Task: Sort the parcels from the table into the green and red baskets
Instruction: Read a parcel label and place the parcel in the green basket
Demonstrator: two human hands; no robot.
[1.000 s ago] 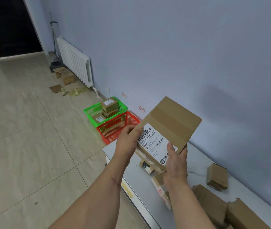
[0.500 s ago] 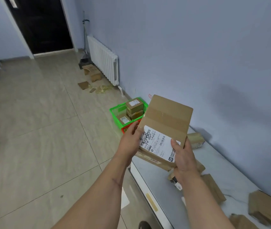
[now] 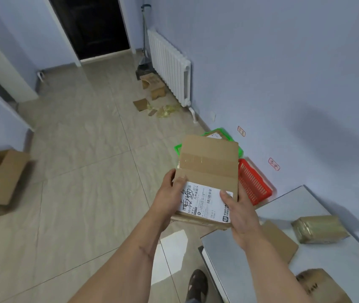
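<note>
We hold a flat cardboard box (image 3: 209, 171) in both hands, out over the tiled floor (image 3: 82, 171), past the table's end. Our left hand (image 3: 167, 195) grips its left edge, thumb curled onto the top; our right hand (image 3: 239, 213) grips the near right corner, thumb pressed on the white shipping label (image 3: 204, 201). The label carries barcodes, fine print and bold black handwriting. A band of clear glossy tape runs across the matte brown lid.

Behind the box, the green basket (image 3: 220, 132) shows only parts of its plastic rim, with a labelled parcel inside. The red basket (image 3: 255, 184) stands just beside it against the pale blue wall, its sides slotted like a grille.

On the smooth grey table (image 3: 305, 206) at right lie a flat cardboard piece (image 3: 281, 243), a tape-wrapped shiny block-shaped parcel (image 3: 318, 228) and, at the frame's edge, another brown box (image 3: 323, 285). A white ribbed radiator (image 3: 169, 64) hangs on the wall farther back.
</note>
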